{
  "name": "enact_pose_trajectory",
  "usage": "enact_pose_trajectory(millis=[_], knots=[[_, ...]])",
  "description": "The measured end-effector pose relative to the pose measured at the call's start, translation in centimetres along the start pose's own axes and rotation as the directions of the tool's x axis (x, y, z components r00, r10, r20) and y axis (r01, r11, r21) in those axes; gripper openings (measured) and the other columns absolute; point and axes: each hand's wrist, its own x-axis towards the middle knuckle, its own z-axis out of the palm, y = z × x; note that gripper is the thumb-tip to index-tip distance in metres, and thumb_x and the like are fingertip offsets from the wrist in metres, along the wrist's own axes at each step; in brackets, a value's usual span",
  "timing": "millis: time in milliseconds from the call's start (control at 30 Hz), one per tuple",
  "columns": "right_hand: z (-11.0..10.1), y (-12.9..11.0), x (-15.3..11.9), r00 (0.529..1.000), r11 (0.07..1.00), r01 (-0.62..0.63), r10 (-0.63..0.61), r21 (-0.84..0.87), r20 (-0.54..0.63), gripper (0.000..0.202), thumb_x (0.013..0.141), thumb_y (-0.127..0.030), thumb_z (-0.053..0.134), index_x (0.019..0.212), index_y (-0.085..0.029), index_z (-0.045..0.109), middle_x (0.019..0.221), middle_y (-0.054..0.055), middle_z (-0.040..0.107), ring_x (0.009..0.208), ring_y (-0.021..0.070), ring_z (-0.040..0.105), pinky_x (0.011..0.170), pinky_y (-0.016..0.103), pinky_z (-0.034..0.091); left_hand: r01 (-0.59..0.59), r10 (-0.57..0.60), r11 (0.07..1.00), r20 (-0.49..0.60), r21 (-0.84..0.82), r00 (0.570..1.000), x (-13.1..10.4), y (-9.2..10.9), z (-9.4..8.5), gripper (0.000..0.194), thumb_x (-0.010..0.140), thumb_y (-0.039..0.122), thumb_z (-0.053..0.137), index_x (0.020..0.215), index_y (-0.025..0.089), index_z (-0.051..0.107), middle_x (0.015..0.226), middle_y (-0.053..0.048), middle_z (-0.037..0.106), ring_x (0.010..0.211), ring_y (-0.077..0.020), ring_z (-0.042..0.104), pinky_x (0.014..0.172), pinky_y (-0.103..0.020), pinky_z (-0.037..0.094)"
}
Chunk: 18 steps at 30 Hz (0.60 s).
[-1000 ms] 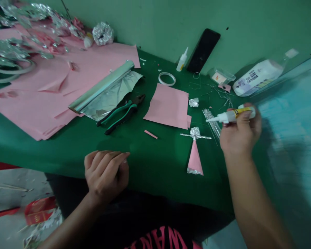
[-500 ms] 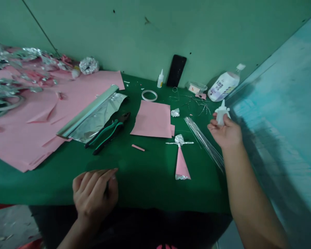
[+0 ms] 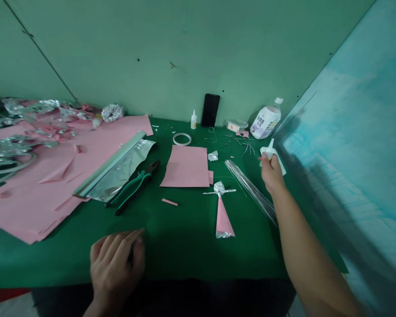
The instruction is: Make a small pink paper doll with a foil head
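Note:
My right hand (image 3: 272, 172) reaches to the right side of the table, closed around a small white glue bottle (image 3: 269, 147) with its pointed nozzle up. A white flat piece (image 3: 280, 164) lies under that hand. At the near edge rests my left hand (image 3: 115, 259), fingers curled, with nothing visible in it. Between the hands lies a small figure (image 3: 223, 215) with a pink paper cone body, foil head and wire arms. A bundle of thin wires (image 3: 251, 187) lies just left of my right forearm. Nearer the middle are a pink paper sheet (image 3: 185, 167) and a small pink paper roll (image 3: 169, 202).
Pliers (image 3: 132, 187) and a foil roll (image 3: 110, 165) lie on the left, beside large pink sheets (image 3: 29, 198) with crumpled foil. Along the wall stand another glue bottle (image 3: 193, 119), a phone (image 3: 210, 110), a plastic box (image 3: 235, 125) and a large bottle (image 3: 266, 121). Tape (image 3: 182, 139) lies midway.
My right hand has turned over and lowered the glue bottle onto or near the white flat piece. My left hand stays curled at the edge. The camera view has tilted upward.

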Motion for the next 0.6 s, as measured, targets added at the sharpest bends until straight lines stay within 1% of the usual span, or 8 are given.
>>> enact_pose_trajectory(millis=[100,167,233,300,400,500,567,600], knots=[[-0.3,0.1,0.0,0.999,0.998,-0.042,0.042,-0.053,0.001,0.042,0.082,-0.054,0.055,0.104,-0.019,0.056,0.084,0.004,0.065,0.068,0.0174,0.059,0.062,0.032,0.047,-0.005,0.005,1.000,0.000,0.006,1.000,0.0,0.0,0.0,0.014,0.084,0.009,0.063,0.094,0.019,0.065,0.078,-0.006,0.072,0.070,-0.0234,0.067,0.076,-0.039,0.043],[-0.3,0.0,-0.1,0.998,0.992,-0.065,0.068,-0.110,0.016,0.039,0.073,-0.051,0.066,0.093,-0.018,0.060,0.079,0.004,0.065,0.069,0.0202,0.059,0.067,0.036,0.048,-0.009,0.009,1.000,0.008,0.009,1.000,0.0,-0.1,0.0,0.014,0.084,0.010,0.062,0.094,0.019,0.065,0.078,-0.005,0.072,0.070,-0.0230,0.066,0.076,-0.039,0.043],[-0.1,-0.1,-0.2,0.996,0.980,-0.078,0.085,-0.183,0.030,0.035,0.064,-0.048,0.073,0.075,-0.019,0.058,0.072,0.005,0.064,0.069,0.0232,0.058,0.071,0.041,0.047,-0.007,0.007,1.000,0.016,0.013,1.000,0.1,-0.1,0.0,0.014,0.085,0.011,0.061,0.095,0.020,0.065,0.078,-0.005,0.072,0.071,-0.0225,0.066,0.076,-0.039,0.043],[0.2,-0.2,-0.2,0.995,0.967,-0.075,0.090,-0.242,0.050,0.034,0.060,-0.046,0.076,0.068,-0.020,0.055,0.070,0.007,0.064,0.071,0.0250,0.058,0.074,0.043,0.047,-0.002,0.002,1.000,0.018,0.015,1.000,0.1,-0.2,0.0,0.014,0.085,0.011,0.061,0.095,0.021,0.064,0.078,-0.005,0.072,0.072,-0.0219,0.066,0.077,-0.038,0.044],[0.2,-0.5,-0.1,0.992,0.953,-0.077,0.102,-0.294,0.068,0.039,0.061,-0.046,0.076,0.083,-0.019,0.058,0.080,0.010,0.067,0.077,0.0268,0.061,0.074,0.042,0.047,0.007,-0.007,1.000,0.020,0.009,1.000,0.0,-0.1,0.1,0.016,0.084,0.011,0.061,0.096,0.022,0.064,0.078,-0.004,0.073,0.071,-0.0216,0.066,0.077,-0.038,0.043],[-0.9,-1.8,-0.3,0.992,0.928,-0.098,0.119,-0.359,0.035,0.062,0.056,-0.054,0.079,0.099,-0.015,0.056,0.094,0.016,0.067,0.087,0.0327,0.063,0.074,0.045,0.047,0.020,-0.020,1.000,0.028,0.005,0.999,-0.1,0.1,0.0,0.016,0.085,0.011,0.061,0.097,0.022,0.064,0.080,-0.004,0.072,0.072,-0.0220,0.066,0.078,-0.039,0.043],[-2.2,-3.8,-0.9,0.994,0.881,-0.105,0.093,-0.462,-0.048,0.065,0.058,-0.064,0.075,0.097,-0.015,0.056,0.100,0.021,0.065,0.094,0.0373,0.062,0.073,0.047,0.047,0.056,-0.057,0.998,0.048,0.002,0.997,0.0,0.1,-0.2,0.015,0.087,0.013,0.060,0.098,0.022,0.063,0.082,-0.005,0.072,0.076,-0.0231,0.067,0.079,-0.039,0.043],[-2.7,-5.0,-1.4,0.994,0.847,-0.104,0.073,-0.521,-0.080,0.060,0.065,-0.068,0.069,0.093,-0.016,0.056,0.097,0.020,0.065,0.092,0.0370,0.063,0.071,0.046,0.047,0.088,-0.088,0.996,0.067,-0.003,0.994,0.2,0.1,-0.4,0.014,0.088,0.015,0.059,0.099,0.022,0.063,0.084,-0.005,0.072,0.078,-0.0238,0.067,0.079,-0.039,0.044]])
